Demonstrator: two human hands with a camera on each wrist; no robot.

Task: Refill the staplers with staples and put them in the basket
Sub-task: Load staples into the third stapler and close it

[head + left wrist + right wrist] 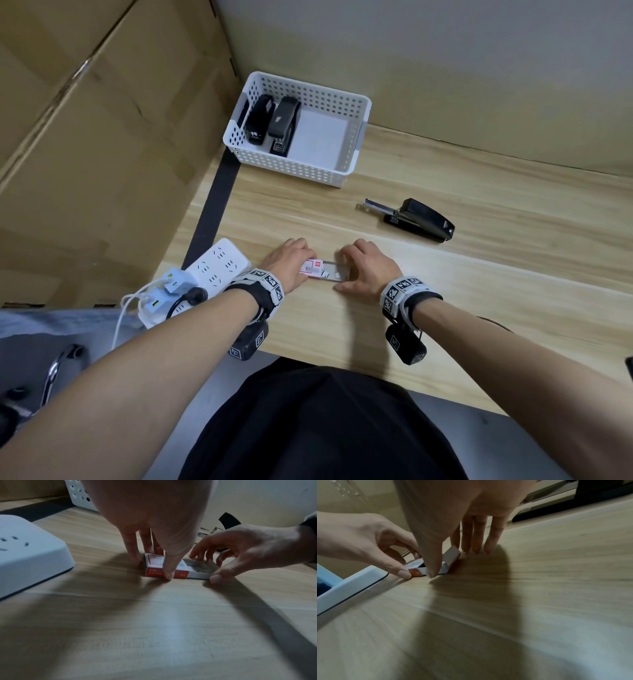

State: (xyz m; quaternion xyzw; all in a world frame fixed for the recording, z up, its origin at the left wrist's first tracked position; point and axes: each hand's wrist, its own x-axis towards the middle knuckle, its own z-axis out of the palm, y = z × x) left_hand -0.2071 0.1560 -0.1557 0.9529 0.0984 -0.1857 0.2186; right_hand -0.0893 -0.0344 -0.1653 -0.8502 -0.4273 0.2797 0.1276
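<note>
Nearest me, both forearms reach fwd over the front edge of the wooden surface (445, 308), wrists low, palms down. My left hand (291, 263) has its grip closed on the red-and-white sleeve of the staple box (164, 566): thumb on the near side, fingers (132, 547) down the far side, box flat on the surface. My right hand (368, 265) works the grey inner tray (199, 569), which sticks out of the sleeve toward the right; thumb tip at the tray's near corner, other fingers curved over its far edge, so a loose pinch, not a tight one. Just left of the left wrist lies a white power strip (219, 267) w/ chargers plugged in. Further back, to the right, a black stapler (418, 219) lies on the surface w/ its metal magazine slid out. Farthest, in the back corner, the white perforated basket (356, 102) holds two black staplers (272, 120) side by side at its left end.
</note>
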